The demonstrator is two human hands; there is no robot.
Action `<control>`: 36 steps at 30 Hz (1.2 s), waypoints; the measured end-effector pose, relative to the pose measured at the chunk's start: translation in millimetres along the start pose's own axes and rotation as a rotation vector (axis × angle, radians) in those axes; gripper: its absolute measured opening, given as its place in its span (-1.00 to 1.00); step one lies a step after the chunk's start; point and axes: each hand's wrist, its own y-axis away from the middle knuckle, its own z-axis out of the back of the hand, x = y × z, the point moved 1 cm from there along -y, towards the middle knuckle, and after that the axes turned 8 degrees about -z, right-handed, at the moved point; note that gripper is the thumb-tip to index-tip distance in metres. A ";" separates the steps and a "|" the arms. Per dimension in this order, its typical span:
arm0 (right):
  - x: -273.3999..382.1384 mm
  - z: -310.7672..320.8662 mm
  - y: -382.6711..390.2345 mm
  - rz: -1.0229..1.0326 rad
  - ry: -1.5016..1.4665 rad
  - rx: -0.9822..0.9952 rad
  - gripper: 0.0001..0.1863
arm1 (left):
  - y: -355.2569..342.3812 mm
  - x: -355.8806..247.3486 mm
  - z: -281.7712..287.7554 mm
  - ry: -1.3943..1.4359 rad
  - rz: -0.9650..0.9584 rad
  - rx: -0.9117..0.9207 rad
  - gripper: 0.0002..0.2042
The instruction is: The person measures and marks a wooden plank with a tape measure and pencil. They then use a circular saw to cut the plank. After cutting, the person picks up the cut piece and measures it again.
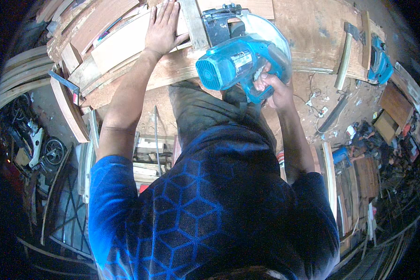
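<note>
My left hand [162,30] lies flat with fingers stretched out over a pale wooden board [123,43] on the workbench, its fingertips near the top edge of the view. A teal miter saw [228,63] with a clear curved guard stands at the bench's near edge, right of that hand. Around the saw's looped handle my right hand [276,91] is closed. Between my left hand and the saw, a greyish wooden strip [194,25] runs away from me. The blade and any cut under the saw are hidden.
A hammer [345,58] rests at the bench's right, beside a teal power tool [381,65]. A try square [64,81] hangs over a curved wooden piece [70,109] at left. Cables [316,100] trail on the littered floor. Stacked planks [25,74] and a wheeled vehicle [42,144] stand left.
</note>
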 end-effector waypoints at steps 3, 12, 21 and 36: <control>-3.8 7.0 -1.2 -0.029 0.009 -0.004 -0.72 | 2.2 1.9 -7.7 -0.005 -0.009 -0.065 0.06; -1.9 4.2 7.1 -0.035 0.051 -0.021 -0.78 | 4.6 5.6 -19.0 -0.009 -0.014 -0.073 0.00; 50.6 -28.5 44.7 0.254 0.243 -0.299 -0.37 | 6.7 4.5 -17.0 -0.002 0.020 -0.067 0.01; 110.2 21.6 19.2 0.308 0.808 -0.458 -0.61 | -2.5 -6.4 4.3 -0.086 0.098 0.153 0.01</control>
